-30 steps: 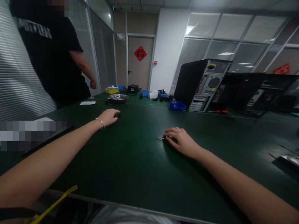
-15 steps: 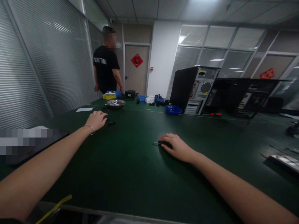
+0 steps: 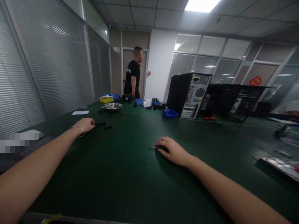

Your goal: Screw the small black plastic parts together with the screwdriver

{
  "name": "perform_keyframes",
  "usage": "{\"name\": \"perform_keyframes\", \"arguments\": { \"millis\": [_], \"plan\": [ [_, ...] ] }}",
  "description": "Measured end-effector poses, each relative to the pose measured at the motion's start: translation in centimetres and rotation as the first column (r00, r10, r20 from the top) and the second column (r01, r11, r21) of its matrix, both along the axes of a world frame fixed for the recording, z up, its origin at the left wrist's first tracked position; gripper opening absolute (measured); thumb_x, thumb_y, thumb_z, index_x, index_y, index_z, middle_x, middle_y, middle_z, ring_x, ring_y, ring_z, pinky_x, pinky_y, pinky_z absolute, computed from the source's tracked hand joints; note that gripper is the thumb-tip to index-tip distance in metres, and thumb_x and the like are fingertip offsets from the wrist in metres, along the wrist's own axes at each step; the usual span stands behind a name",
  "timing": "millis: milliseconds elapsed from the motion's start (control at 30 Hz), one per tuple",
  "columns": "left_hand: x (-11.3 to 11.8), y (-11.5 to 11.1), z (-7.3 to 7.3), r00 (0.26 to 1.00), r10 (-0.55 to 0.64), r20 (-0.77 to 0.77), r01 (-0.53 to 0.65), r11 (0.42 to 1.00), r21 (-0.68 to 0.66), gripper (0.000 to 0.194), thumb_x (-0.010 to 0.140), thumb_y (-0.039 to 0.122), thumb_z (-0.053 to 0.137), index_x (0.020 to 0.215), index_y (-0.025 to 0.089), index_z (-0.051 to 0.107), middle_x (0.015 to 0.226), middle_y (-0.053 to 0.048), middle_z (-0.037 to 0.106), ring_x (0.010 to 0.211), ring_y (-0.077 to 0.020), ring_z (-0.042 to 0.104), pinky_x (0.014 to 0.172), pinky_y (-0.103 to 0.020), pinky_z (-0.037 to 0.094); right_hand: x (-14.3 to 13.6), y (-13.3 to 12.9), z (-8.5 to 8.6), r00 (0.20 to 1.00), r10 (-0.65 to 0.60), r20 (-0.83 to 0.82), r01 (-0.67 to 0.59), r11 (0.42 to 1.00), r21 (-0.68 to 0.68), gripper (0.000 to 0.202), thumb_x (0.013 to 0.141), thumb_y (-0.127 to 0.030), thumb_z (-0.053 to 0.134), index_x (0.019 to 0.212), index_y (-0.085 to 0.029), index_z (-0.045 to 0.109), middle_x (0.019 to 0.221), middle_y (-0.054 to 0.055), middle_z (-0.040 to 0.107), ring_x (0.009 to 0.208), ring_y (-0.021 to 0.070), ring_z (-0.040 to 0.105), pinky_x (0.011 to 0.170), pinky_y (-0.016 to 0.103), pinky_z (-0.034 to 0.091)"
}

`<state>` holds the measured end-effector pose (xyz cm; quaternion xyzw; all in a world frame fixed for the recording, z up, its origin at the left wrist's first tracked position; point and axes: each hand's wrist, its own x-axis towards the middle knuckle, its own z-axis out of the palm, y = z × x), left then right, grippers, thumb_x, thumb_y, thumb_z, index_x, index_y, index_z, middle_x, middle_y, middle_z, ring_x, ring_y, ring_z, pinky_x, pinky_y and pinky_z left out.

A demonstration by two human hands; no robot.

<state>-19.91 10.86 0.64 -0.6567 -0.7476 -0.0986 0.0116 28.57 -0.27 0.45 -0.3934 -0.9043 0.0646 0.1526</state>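
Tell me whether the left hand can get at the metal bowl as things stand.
Probably, with a forward reach: the metal bowl sits beyond the left hand, and nothing visible blocks the way.

The person (image 3: 132, 76) has moved in front of the door (image 3: 127, 59); a second black piece (image 3: 102, 123) lies near the left hand (image 3: 85, 124).

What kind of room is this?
It looks like a workshop or office where computers get fixed, I think. There's a computer tower with its back showing, small blue bins, and a screwdriver in the right hand.
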Motion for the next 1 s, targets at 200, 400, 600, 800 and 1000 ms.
{"name": "perform_keyframes", "arguments": {
  "millis": [200, 400, 600, 800, 1000],
  "plan": [
    [5.0, -2.0, 2.6, 0.993, -0.122, 0.012, 0.119, 0.985, 0.127, 0.039, 0.072, 0.039, 0.054, 0.099, 0.014, 0.067, 0.091, -0.012, 0.068, 0.086, -0.0311, 0.063, 0.069, -0.034, 0.047, -0.3, -0.1, 0.0, 0.998, -0.032, -0.056, 0.033, 0.999, 0.000, 0.021, 0.089, -0.026, 0.055, 0.108, -0.021, 0.063, 0.104, 0.007, 0.062, 0.096, 0.0217, 0.056, 0.085, 0.035, 0.046],
    [17.0, -7.8, 2.2, 0.667, -0.670, 0.325, 0.654, 0.736, 0.175, 0.031, 0.085, 0.039, 0.051, 0.105, 0.018, 0.061, 0.092, -0.004, 0.062, 0.081, -0.0181, 0.059, 0.069, -0.026, 0.047, -0.7, -0.4, 0.4, 0.989, -0.036, -0.146, 0.030, 0.999, -0.044, 0.024, 0.090, -0.025, 0.053, 0.113, -0.021, 0.062, 0.103, 0.007, 0.062, 0.094, 0.0200, 0.058, 0.083, 0.034, 0.047],
    [22.4, -11.9, -0.8, 0.451, -0.824, 0.344, 0.828, 0.530, 0.183, 0.021, 0.083, 0.029, 0.061, 0.100, 0.019, 0.064, 0.094, -0.005, 0.059, 0.086, -0.0187, 0.055, 0.076, -0.028, 0.045, -1.3, -0.9, 0.4, 0.987, 0.082, -0.137, -0.093, 0.993, -0.069, 0.025, 0.092, -0.025, 0.053, 0.114, -0.023, 0.064, 0.104, 0.007, 0.063, 0.097, 0.0202, 0.057, 0.086, 0.034, 0.046],
    [22.4, -11.7, -1.7, 0.459, -0.811, 0.364, 0.819, 0.544, 0.179, 0.027, 0.084, 0.036, 0.062, 0.106, 0.019, 0.063, 0.094, -0.006, 0.056, 0.087, -0.0197, 0.054, 0.076, -0.029, 0.044, -1.3, -0.4, -0.5, 0.988, 0.097, -0.123, -0.105, 0.993, -0.059, 0.025, 0.091, -0.026, 0.054, 0.114, -0.023, 0.066, 0.104, 0.007, 0.061, 0.098, 0.0209, 0.057, 0.087, 0.034, 0.045],
    [22.5, -11.6, -1.4, 0.461, -0.807, 0.370, 0.819, 0.548, 0.174, 0.022, 0.086, 0.033, 0.061, 0.102, 0.018, 0.065, 0.091, -0.005, 0.056, 0.084, -0.0187, 0.053, 0.073, -0.028, 0.044, -0.9, -0.9, -0.5, 0.977, 0.092, -0.190, -0.111, 0.990, -0.090, 0.025, 0.091, -0.025, 0.055, 0.113, -0.023, 0.066, 0.103, 0.006, 0.062, 0.095, 0.0196, 0.058, 0.084, 0.032, 0.046]
  ]
}}
